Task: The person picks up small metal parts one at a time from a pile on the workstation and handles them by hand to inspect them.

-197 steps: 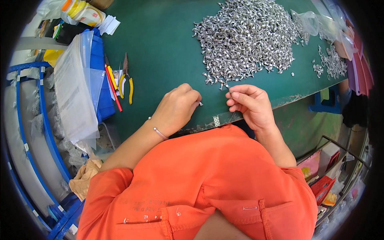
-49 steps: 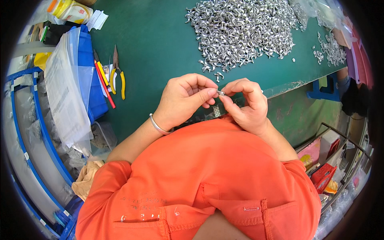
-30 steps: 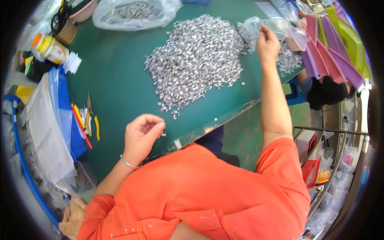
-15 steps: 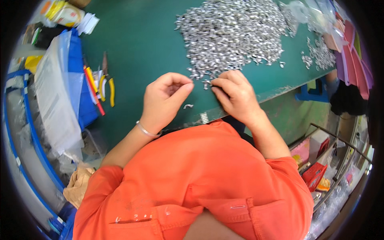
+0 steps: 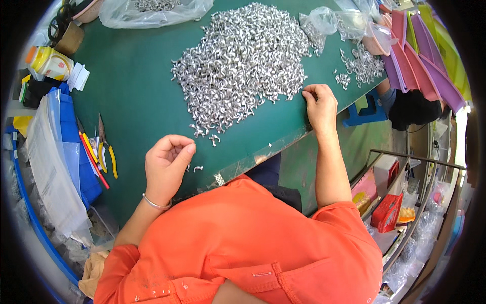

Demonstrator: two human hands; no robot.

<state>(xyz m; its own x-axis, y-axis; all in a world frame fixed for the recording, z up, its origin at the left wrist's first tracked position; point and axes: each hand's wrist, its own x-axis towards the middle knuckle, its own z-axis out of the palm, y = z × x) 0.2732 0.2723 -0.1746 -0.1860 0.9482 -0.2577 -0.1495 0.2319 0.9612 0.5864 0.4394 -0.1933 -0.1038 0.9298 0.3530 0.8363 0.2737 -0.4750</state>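
A large heap of small curved silvery metal pieces [image 5: 243, 66] lies on the green table. My left hand [image 5: 168, 163], with a bracelet at the wrist, is just below the heap's near left end, thumb and fingers pinched together. Whatever it pinches, if anything, is too small to make out. One loose curved piece [image 5: 198, 168] rests on the table to its right, and a small cluster of pieces [image 5: 214, 140] is above. My right hand [image 5: 322, 107] reaches to the heap's right edge. Its thumb and forefinger are closed together; anything between them is hidden.
Pliers with yellow handles [image 5: 107, 152] and a red pen [image 5: 94, 161] lie at left beside blue and clear plastic sheets [image 5: 48, 162]. A smaller pile of silvery rings [image 5: 367, 66] is at far right, near pink and purple trays [image 5: 412, 66]. A plastic bag [image 5: 157, 16] stands behind.
My right hand has moved right, away from my left hand, to the heap's right edge. My left hand stays pinched near the loose piece. The whole view has shifted and turned.
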